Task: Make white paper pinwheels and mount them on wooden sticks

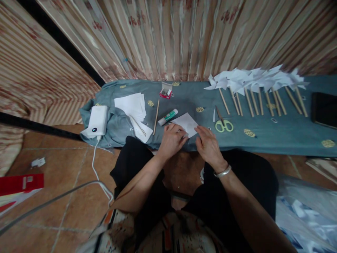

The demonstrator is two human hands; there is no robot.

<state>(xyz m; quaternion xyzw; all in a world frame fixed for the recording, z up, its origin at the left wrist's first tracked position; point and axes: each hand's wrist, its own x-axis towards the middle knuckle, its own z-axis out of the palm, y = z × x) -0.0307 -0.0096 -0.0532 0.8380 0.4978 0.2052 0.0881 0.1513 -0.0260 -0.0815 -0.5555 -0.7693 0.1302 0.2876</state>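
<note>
A white square of paper lies turned like a diamond near the front edge of the cloth-covered table. My left hand is at its lower left corner, fingers bent and pressed on the paper edge. At the right corner rests my right hand, its fingers apart and fingertips touching the paper, nothing gripped. A glue stick lies just behind the paper's left side. Left of it is a thin wooden stick. Green-handled scissors lie right of my right hand.
Paper pinwheels on sticks line the back right, beside a dark phone-like object. A small red box of pins stands at the back. White sheets and a power bank with a cable are on the left.
</note>
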